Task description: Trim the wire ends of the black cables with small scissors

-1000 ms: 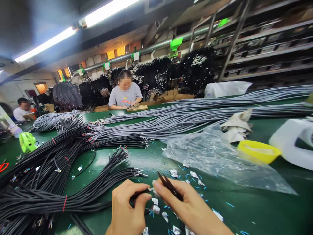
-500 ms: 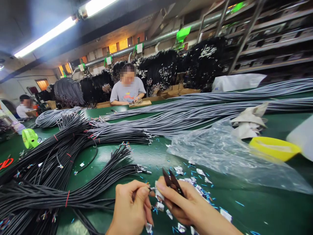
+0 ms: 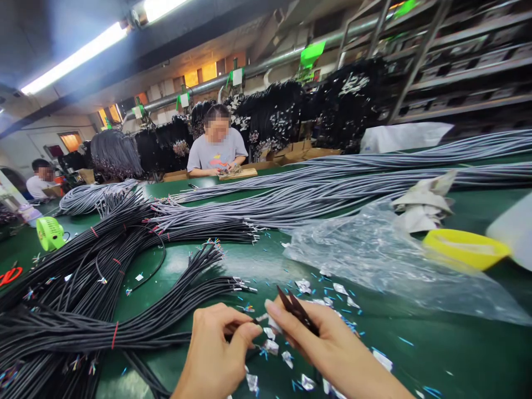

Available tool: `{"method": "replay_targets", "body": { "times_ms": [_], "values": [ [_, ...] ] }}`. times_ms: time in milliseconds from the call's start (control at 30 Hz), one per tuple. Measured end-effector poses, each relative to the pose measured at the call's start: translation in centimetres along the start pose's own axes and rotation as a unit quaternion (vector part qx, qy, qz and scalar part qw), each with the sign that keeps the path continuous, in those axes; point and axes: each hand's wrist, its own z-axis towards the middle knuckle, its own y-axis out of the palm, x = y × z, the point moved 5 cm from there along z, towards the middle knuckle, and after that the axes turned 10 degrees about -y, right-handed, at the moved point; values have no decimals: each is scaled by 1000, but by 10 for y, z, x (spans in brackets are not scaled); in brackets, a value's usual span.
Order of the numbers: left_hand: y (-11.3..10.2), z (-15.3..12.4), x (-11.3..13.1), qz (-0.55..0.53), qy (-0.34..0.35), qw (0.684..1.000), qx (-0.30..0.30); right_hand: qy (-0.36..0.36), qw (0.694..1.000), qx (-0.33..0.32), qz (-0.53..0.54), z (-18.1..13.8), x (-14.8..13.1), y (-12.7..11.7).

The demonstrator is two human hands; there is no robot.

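Near the front middle of the green table, my left hand (image 3: 220, 341) is closed, its thumb and forefinger pinching the end of a black cable (image 3: 254, 320). Close beside it, my right hand (image 3: 310, 338) curls around a dark tool with two pointed blades (image 3: 297, 310), tips up and slightly apart. Between that hand's thumb and fingers is a scrap of silvery foil (image 3: 274, 325), right at the cable end. Fingers partly hide both the cable end and the foil. Under and around the hands lie foil scraps (image 3: 271, 347) and short blue wire pieces (image 3: 297, 386).
Bundled black cables (image 3: 137, 327) fill the left side. Long grey cables (image 3: 266, 202) run across behind. Clear plastic film (image 3: 374, 260), a yellow bowl (image 3: 465, 249) and a crumpled cloth (image 3: 426, 205) lie right. A small green fan (image 3: 50, 234) stands left; a co-worker (image 3: 218, 147) sits opposite.
My left hand has shifted slightly left and rolled a little, still pinching the cable. My right thumb has risen slightly, and less of the foil shows. The dark tool stays in my right hand.
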Motion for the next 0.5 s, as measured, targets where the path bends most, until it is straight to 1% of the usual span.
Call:
{"method": "replay_targets", "body": {
  "times_ms": [100, 200, 300, 400, 433, 500],
  "values": [
    [-8, -4, 11, 20, 86, 993, 79, 15, 1000, 7, 2, 0, -2, 0],
    [-12, -10, 25, 39, 173, 974, 143, 54, 998, -30, 33, -2, 0, 4],
    [-14, -16, 32, 60, 237, 952, 183, 95, 989, -78, 83, -5, 2, 10],
    [-14, -18, 31, 79, 248, 941, 217, 83, 989, -94, 82, -7, 2, 13],
    [-14, -18, 30, 86, 239, 941, 224, 69, 991, -90, 68, -8, 1, 12],
    [-13, -15, 25, 88, 206, 950, 218, 30, 996, -73, 36, -7, 0, 10]
  ]
}}
